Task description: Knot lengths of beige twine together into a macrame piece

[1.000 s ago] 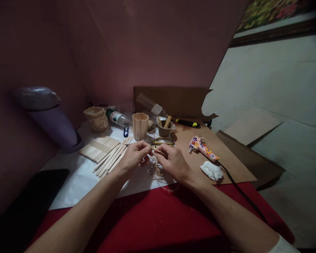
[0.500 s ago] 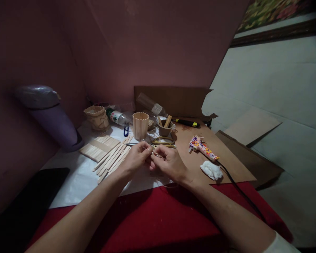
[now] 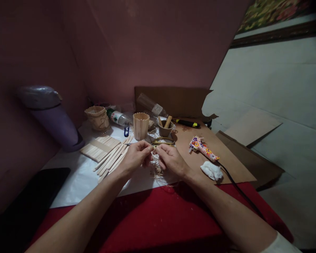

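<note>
My left hand (image 3: 137, 157) and my right hand (image 3: 171, 160) meet over the white paper, thumbs and forefingers pinched. A thin bit of twine seems to run between the fingertips, though most of it is hidden. Beneath the hands lies a loose tangle of pale twine (image 3: 158, 171). Gold-handled scissors (image 3: 163, 141) rest just behind the fingers, their blade tip showing left of my left hand. A cup of upright craft sticks (image 3: 141, 127) stands beyond. Loose craft sticks (image 3: 111, 159) are fanned out beside my left hand, next to a banded bundle of craft sticks (image 3: 99, 148).
On the right, a flowered glue gun (image 3: 204, 148) and a crumpled white tissue (image 3: 211, 170) lie on cardboard (image 3: 234, 168). Behind are a utility knife (image 3: 187, 123), a small pot (image 3: 165, 130), plastic bottles (image 3: 118, 117) and a twine-tied stick cup (image 3: 97, 118). A purple tumbler (image 3: 55, 121) stands left.
My hands have drawn slightly apart, the right one to the right. The twine tangle beneath them now shows more. Other things stay in place.
</note>
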A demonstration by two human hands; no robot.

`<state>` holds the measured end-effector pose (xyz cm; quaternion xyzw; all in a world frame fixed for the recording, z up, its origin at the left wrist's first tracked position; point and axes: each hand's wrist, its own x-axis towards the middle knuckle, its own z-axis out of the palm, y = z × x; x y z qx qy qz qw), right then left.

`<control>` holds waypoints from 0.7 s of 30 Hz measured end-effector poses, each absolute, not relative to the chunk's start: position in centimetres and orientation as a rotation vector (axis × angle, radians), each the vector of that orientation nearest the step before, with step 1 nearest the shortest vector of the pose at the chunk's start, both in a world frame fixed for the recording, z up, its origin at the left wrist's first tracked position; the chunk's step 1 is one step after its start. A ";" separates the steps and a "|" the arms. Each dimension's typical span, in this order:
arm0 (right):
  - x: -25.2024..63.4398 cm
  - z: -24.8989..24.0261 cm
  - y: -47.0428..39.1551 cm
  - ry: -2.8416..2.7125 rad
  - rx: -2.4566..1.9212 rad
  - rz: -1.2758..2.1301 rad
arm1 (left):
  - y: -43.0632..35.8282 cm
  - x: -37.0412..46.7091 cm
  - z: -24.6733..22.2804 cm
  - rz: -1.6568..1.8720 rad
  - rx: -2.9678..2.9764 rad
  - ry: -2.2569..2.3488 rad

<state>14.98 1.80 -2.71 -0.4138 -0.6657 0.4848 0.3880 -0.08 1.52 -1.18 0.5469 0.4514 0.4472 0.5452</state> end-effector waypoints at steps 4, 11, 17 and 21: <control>15.3 -2.5 1.8 -1.666 -1.062 1.197 | 1.7 -0.2 -1.2 1.067 1.314 1.081; 15.6 -2.0 2.2 -1.686 -1.023 1.131 | 1.7 0.0 -1.2 1.070 1.351 1.139; 15.6 -1.9 2.1 -1.520 -1.008 1.410 | 1.7 0.1 -1.2 1.081 1.407 1.157; 15.6 -1.9 2.3 -1.530 -1.091 1.297 | 1.6 0.2 -1.2 1.075 1.426 1.158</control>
